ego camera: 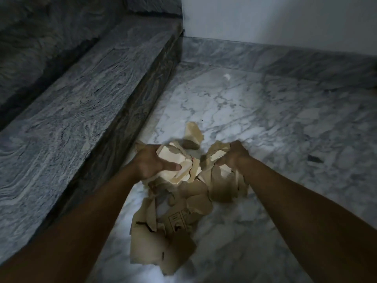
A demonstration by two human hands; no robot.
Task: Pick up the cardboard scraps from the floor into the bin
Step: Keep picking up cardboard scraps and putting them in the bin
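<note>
We judge the job barely begun. Our left hand (pixel 150 161) and right hand (pixel 235 154) each have fingers (pixel 236 145) curled tight round a wad of cardboard scraps (pixel 163 237). Most torn pieces lie on the floor (pixel 265 123) beneath the fingers and nearer us. No bin is in view.

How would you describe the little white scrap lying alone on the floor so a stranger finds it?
Follow the grey stone step to the far corner by the white wall. On the marble floor just before it lies the white scrap. It is tiny, pale and far from the brown cardboard pile.
</note>
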